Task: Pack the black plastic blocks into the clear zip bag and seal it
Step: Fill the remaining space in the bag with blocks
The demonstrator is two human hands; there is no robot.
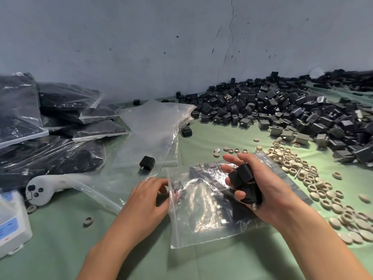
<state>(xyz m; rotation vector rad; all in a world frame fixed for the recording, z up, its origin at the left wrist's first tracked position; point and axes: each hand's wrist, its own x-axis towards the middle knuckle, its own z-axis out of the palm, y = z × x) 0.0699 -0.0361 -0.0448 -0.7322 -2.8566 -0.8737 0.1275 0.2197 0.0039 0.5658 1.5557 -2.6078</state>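
Two hands: both bare, coming in from the bottom edge of the head view over a green table (pixel 60 249).
Left hand (pixel 145 199): fingers bent, pinching the left edge of the clear zip bag (pixel 201 225); the fingertips are blurred where they meet the plastic.
Right hand (pixel 268 190): curled round a handful of black plastic blocks (pixel 242 178), fingers wrapped over them from the far side; it sits over the right part of the bag, with metal prongs poking out near the palm.
Bag position: flat on the table between the two forearms, crumpled and glossy, with more dark blocks showing through the plastic. Whether its mouth is open cannot be told.
Loose pile (pixel 282 110): a great heap of the same black blocks at far right, running back to the grey wall (pixel 141 37).
Single block (pixel 147 162): lies alone on a stack of empty clear bags (pixel 153 126), just beyond the left hand.
Filled bags (pixel 50 122): several, stacked at far left.
Beige caps (pixel 302 174): many round ones, scattered right of the right hand.
White handset (pixel 40 190): near left, beside a white box (pixel 10 225).
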